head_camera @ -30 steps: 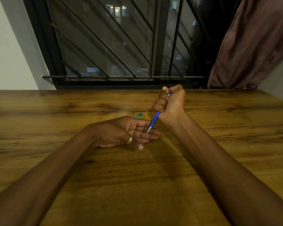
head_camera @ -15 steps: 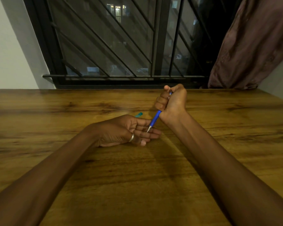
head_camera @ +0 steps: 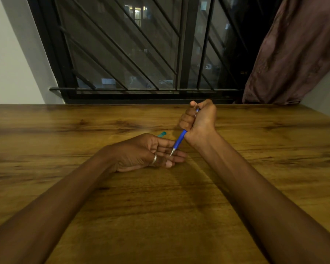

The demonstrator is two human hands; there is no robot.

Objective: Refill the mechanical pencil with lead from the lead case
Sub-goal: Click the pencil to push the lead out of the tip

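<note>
No readable text, labels, brands or numbers anywhere in view.

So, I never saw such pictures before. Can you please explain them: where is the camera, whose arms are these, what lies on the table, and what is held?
There is no machine here. A person wears one camera on the head, so you look down on their own two arms. The right hand grips a blue pencil in a fist. Its metal tip points down at the fingers of the left hand, which rests open on the wooden table and wears a ring. Behind the left hand lies a small teal thing, mostly hidden; it is probably the lead case. Beyond the table are a barred window and a curtain.
</note>
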